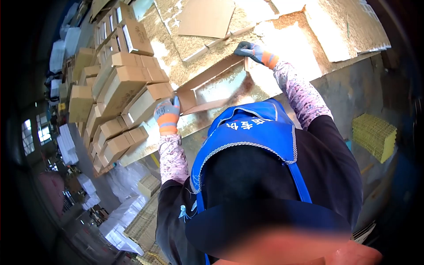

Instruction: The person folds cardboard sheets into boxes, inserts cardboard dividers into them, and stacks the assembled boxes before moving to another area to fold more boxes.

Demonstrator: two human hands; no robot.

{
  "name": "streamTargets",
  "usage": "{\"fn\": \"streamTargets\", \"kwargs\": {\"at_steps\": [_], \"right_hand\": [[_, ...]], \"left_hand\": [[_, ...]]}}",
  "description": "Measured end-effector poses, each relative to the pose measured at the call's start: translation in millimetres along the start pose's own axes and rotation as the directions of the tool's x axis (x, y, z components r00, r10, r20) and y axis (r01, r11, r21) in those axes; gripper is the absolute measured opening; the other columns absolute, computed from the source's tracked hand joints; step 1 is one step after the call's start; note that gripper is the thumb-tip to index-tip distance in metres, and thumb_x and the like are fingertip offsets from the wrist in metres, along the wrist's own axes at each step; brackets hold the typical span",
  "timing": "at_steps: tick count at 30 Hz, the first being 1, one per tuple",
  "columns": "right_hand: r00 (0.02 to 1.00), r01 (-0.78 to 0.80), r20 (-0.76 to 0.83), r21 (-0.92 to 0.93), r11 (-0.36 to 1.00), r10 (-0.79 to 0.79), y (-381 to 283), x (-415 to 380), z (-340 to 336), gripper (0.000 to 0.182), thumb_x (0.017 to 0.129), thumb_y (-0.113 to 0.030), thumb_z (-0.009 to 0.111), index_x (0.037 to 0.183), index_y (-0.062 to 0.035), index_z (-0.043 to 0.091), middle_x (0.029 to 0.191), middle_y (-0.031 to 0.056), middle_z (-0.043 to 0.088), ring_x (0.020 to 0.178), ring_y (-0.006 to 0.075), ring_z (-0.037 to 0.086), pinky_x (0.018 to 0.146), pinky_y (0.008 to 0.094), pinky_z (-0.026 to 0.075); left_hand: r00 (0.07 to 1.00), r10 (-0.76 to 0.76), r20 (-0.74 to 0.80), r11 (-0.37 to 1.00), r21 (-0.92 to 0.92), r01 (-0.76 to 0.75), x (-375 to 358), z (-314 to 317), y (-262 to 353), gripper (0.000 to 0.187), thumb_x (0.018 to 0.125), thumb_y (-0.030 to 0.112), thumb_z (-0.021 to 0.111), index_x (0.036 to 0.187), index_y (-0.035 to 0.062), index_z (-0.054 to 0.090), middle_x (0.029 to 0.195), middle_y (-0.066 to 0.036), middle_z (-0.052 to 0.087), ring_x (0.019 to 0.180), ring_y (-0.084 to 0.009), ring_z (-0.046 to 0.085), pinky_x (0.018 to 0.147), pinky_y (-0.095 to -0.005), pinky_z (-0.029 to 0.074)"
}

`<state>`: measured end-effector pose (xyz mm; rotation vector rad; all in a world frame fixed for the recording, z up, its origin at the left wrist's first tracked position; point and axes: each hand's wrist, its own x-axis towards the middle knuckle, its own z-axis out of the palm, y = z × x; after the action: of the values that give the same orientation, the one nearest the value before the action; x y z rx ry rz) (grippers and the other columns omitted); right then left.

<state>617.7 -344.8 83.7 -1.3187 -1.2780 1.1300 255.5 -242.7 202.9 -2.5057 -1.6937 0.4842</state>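
A shallow open cardboard box (210, 76) with raised walls lies on the worktable in front of me, a pale surface showing inside it. At its left end, my left hand (167, 114), in a grey and orange glove, is closed with the thumb up against the end wall (186, 101). My right hand (255, 53), in a dark grey and orange glove, pinches the far right corner of the same box. The fingertips of both hands are partly hidden.
Stacked cardboard boxes (126, 81) crowd the table's left side, close to my left hand. A flat cardboard sheet (206, 17) lies at the back of the worn tabletop (165, 51). On the floor at right stands a yellowish stack (374, 137); white wrapped bundles (121, 225) are at lower left.
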Motion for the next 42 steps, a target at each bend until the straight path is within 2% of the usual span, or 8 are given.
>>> {"fn": "streamTargets", "kwargs": {"at_steps": [6, 10, 12, 18, 25, 32, 35, 42], "right_hand": [[0.978, -0.203, -0.078, -0.122, 0.971, 0.195, -32, 18, 28, 0.054, 0.065, -0.029, 0.08, 0.108, -0.0048, 0.057, 0.098, 0.0089, 0.062, 0.095, 0.0181, 0.056, 0.086, 0.0293, 0.044], [0.846, 0.039, -0.41, -0.589, 0.807, -0.34, -51, 7, 29, 0.062, 0.065, -0.028, 0.078, 0.118, -0.0074, 0.054, 0.106, 0.0105, 0.059, 0.107, 0.0275, 0.053, 0.092, 0.0364, 0.044], [0.844, 0.303, 0.009, -0.832, 0.464, -0.536, -56, 1, 24, 0.05, 0.072, -0.026, 0.071, 0.116, -0.0073, 0.056, 0.104, 0.0084, 0.06, 0.104, 0.028, 0.054, 0.091, 0.0375, 0.044], [0.934, 0.355, 0.159, -0.316, 0.88, -0.319, -68, -6, 8, 0.036, 0.078, -0.02, 0.055, 0.111, -0.0058, 0.06, 0.107, 0.0127, 0.063, 0.11, 0.0304, 0.054, 0.093, 0.0405, 0.041], [0.919, 0.39, 0.332, -0.693, 0.606, -0.211, -93, -38, 11, 0.088, 0.062, -0.047, 0.073, 0.131, -0.0067, 0.037, 0.138, 0.0182, 0.036, 0.126, 0.0357, 0.036, 0.102, 0.0462, 0.03], [0.897, 0.442, 0.337, -0.672, 0.594, -0.286, -96, -61, 11, 0.061, 0.065, -0.046, 0.073, 0.107, -0.007, 0.053, 0.138, 0.0224, 0.031, 0.125, 0.0395, 0.034, 0.103, 0.0476, 0.03], [0.903, 0.428, 0.292, -0.673, 0.603, -0.315, -91, -64, 15, 0.049, 0.072, -0.044, 0.067, 0.104, -0.0082, 0.061, 0.14, 0.0221, 0.028, 0.128, 0.0386, 0.032, 0.104, 0.0466, 0.028], [0.919, 0.375, 0.152, -0.619, 0.69, -0.363, -63, -60, 30, 0.032, 0.079, -0.029, 0.063, 0.105, -0.011, 0.064, 0.122, 0.0145, 0.05, 0.113, 0.0312, 0.047, 0.098, 0.0415, 0.037]], "left_hand": [[0.977, 0.115, 0.179, 0.977, -0.199, -0.078, 22, 20, 37, 0.062, 0.078, 0.058, 0.05, 0.103, 0.0023, 0.064, 0.101, -0.022, 0.062, 0.095, -0.0337, 0.06, 0.085, -0.0396, 0.045], [0.791, 0.561, 0.243, 0.823, -0.268, -0.502, -11, -4, 40, 0.09, 0.07, 0.071, 0.053, 0.129, 0.004, 0.045, 0.117, -0.023, 0.054, 0.108, -0.0344, 0.054, 0.095, -0.0364, 0.039], [0.781, 0.517, 0.35, 0.855, -0.179, -0.486, -20, -5, 52, 0.081, 0.071, 0.063, 0.059, 0.128, 0.0054, 0.047, 0.122, -0.022, 0.05, 0.115, -0.0345, 0.048, 0.099, -0.0397, 0.034], [0.694, 0.54, -0.476, 0.82, 0.112, -0.561, -3, 3, 57, 0.064, 0.077, 0.045, 0.06, 0.13, 0.0119, 0.046, 0.131, -0.016, 0.042, 0.121, -0.0329, 0.04, 0.105, -0.0497, 0.022], [0.645, 0.671, -0.365, 0.637, -0.163, -0.754, 22, 3, 41, 0.065, 0.074, 0.045, 0.063, 0.125, 0.008, 0.046, 0.13, -0.013, 0.043, 0.121, -0.0299, 0.039, 0.106, -0.0511, 0.021], [0.509, 0.68, -0.528, 0.603, 0.008, -0.798, 14, 0, 38, 0.056, 0.071, 0.048, 0.065, 0.105, 0.0053, 0.055, 0.127, -0.013, 0.045, 0.115, -0.0306, 0.044, 0.098, -0.0467, 0.034], [0.867, 0.444, -0.228, 0.804, -0.325, -0.497, 1, 18, 37, 0.056, 0.077, 0.052, 0.058, 0.107, 0.0052, 0.056, 0.122, -0.014, 0.052, 0.108, -0.0298, 0.052, 0.087, -0.0409, 0.044], [0.79, 0.606, 0.089, 0.75, -0.395, -0.531, 32, 25, 38, 0.035, 0.086, 0.041, 0.052, 0.105, 0.0125, 0.058, 0.091, -0.015, 0.063, 0.085, -0.0303, 0.06, 0.072, -0.0394, 0.047]]}}
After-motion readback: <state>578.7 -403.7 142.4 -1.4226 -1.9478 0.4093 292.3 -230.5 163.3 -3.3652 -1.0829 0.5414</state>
